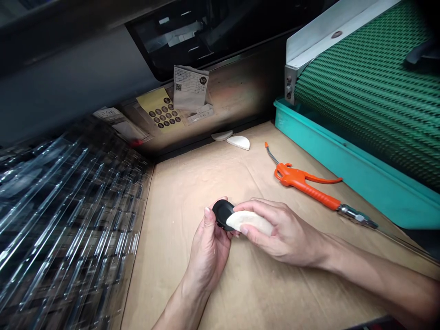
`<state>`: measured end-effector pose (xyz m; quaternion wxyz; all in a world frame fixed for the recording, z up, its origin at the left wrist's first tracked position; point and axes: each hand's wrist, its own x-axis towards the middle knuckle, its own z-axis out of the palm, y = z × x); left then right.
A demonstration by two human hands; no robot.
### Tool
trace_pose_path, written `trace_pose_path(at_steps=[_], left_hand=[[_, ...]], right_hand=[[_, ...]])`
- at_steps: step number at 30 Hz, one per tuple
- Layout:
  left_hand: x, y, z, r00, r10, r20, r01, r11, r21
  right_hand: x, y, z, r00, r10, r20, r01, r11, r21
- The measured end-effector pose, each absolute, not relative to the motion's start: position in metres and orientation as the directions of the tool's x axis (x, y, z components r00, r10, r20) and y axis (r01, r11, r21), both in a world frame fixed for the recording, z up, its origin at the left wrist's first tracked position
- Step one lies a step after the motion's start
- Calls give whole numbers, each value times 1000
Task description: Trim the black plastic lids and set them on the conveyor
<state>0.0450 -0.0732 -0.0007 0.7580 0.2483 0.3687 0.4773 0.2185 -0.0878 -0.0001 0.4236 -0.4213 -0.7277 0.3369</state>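
Note:
Over the brown table sheet, my left hand (211,247) grips a small black oval part (222,211) by its edge, its dished face turned up. In my right hand (285,231) is a white half-round pad (249,222), pinched between thumb and fingers. The pad's tip touches or overlaps the right edge of the black part; I cannot tell how hard it presses. Two more pads lie at the back of the table, a white one (239,142) and a greyer one (222,135) beside it.
An orange air blow gun (302,181) with its hose lies to the right. Behind it stand a teal tray (343,156) and a green conveyor belt (371,68). Stacked clear plastic trays (75,220) fill the left. A yellow sticker sheet (160,109) and labelled bag (190,89) sit at the back.

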Motion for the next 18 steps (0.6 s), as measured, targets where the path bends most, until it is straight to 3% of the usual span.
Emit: trace_pose_path(at_steps=[7,11,14,18], left_hand=[[44,-72,0,311,903,-297,-511,422,749],[40,-69,1,288,901,-324,-552,433,713],[36,-65,4,246,910,-335,-592,414,691],[32,-62,7,252,910,-330,-633,413,655]], right_hand=[[228,-81,-1,-139,919,370,653,365,-664],[231,-80,-1,-59,967,249,722,214,-658],[227,-82,-2,-178,975,132,724,220,-654],[231,-78,-5,-297,918,265,757,395,-521]])
